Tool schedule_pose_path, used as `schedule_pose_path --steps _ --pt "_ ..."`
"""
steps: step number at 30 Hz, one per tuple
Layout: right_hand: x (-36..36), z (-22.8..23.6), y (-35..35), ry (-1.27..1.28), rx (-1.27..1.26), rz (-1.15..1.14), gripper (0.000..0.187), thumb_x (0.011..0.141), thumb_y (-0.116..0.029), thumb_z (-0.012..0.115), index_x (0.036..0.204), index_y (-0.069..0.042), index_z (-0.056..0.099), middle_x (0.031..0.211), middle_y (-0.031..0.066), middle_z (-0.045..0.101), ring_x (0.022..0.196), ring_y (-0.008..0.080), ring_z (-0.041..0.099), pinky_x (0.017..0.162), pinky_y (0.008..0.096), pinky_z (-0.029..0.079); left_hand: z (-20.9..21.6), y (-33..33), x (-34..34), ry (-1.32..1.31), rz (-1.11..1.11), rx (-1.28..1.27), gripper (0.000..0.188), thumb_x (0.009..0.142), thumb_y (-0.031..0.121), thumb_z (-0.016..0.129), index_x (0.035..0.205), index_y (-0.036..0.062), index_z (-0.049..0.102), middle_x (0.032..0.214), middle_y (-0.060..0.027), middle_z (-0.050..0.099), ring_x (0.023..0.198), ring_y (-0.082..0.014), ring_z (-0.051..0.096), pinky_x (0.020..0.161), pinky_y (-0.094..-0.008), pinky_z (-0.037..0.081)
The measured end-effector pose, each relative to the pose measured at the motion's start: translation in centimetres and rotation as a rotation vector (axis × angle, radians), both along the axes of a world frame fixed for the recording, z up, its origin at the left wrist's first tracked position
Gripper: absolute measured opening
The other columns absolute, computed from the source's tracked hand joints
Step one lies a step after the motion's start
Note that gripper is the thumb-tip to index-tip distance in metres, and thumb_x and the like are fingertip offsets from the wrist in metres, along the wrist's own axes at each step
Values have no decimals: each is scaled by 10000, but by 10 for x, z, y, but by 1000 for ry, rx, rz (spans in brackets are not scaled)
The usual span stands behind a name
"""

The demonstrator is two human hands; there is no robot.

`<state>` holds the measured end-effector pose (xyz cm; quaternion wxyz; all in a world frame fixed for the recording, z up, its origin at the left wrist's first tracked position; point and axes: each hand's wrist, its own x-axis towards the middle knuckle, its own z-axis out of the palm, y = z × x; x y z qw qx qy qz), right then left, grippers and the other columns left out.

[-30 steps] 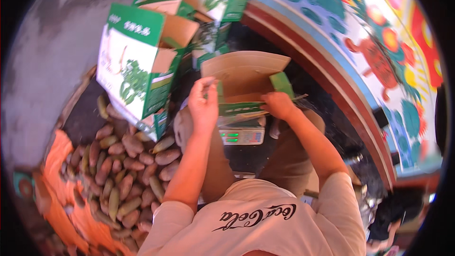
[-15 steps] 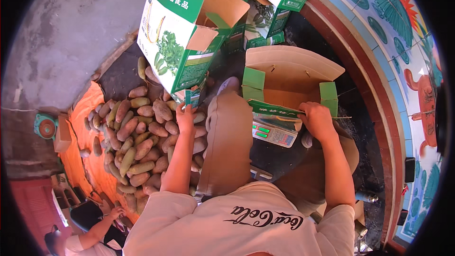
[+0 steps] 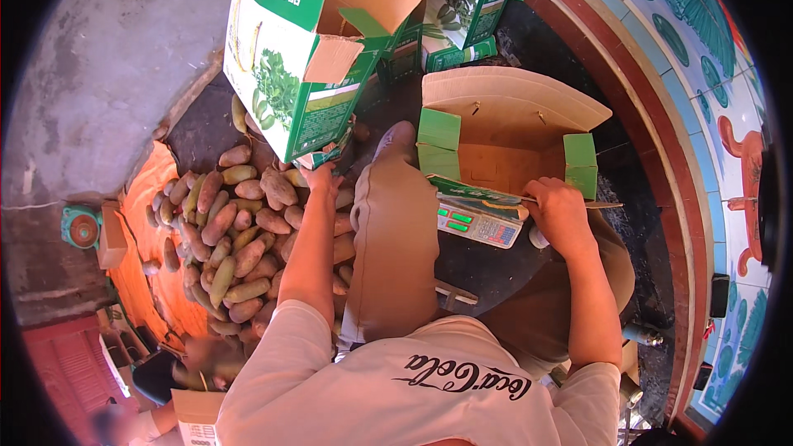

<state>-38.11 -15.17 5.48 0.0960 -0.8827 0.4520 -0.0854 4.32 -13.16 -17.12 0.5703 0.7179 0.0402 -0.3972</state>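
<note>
My left hand (image 3: 320, 175) is closed on the near lower corner of a tall green and white cardboard box (image 3: 289, 58), whose top stands open and tilted. Under and beside that hand lies a heap of pinkish and greenish sweet-potato-like roots (image 3: 248, 231). My right hand (image 3: 555, 198) grips the near flap of a second, open-topped cardboard box (image 3: 512, 128), which shows brown inside with green side flaps. That box sits on a digital scale (image 3: 483, 227) with lit green displays and a keypad; the box hides the scale's platform.
More green and white boxes (image 3: 467, 12) stand behind. Orange sheeting (image 3: 165, 281) lies under the heap's left edge. A green round device (image 3: 81, 227) and small carton (image 3: 111, 235) stand far left. A red-brown ledge (image 3: 661, 132) curves along the right. A blurred person (image 3: 136, 425) works lower left.
The tall box and my left hand have shifted slightly left and toward me. My right hand keeps its grip on the flap. A brown carton has appeared by the person at lower left.
</note>
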Motion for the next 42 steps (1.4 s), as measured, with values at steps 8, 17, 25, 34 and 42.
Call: schedule_pose_path --steps 8,17,25,34,42 --pt "2 -1 -2 -7 14 -3 134 695 -93 689 764 -74 575 718 80 572 742 267 586 661 387 469 5 -15 30 -151 -19 106 898 695 -24 563 1435 249 133 1089 -71 521 852 -202 526 592 -376 437" --pt "4 2 -1 3 34 -18 142 689 -84 689 781 -70 583 735 80 579 751 269 587 671 385 471 1 -30 32 -203 -30 100 918 669 -34 574 1432 224 134 931 -54 550 738 -160 508 517 -323 379" --pt "2 -1 -1 19 41 -22 140 697 -90 690 787 -70 585 739 78 583 759 265 588 670 382 474 5 -38 34 -232 -6 130 945 660 -39 580 1446 218 122 902 -53 558 687 -154 506 480 -298 372" --pt "3 -1 1 8 25 -10 133 704 -99 686 790 -72 588 742 81 584 761 269 590 671 384 473 -22 -16 62 -268 -134 159 872 691 -20 634 1406 230 203 1088 -82 525 868 -234 540 599 -342 471" --pt "6 8 4 60 34 -6 124 720 -118 683 794 -70 596 741 83 584 768 271 593 674 387 472 -72 47 70 -410 -337 222 704 688 106 694 1326 67 399 1081 -149 610 942 -248 595 821 -337 465"
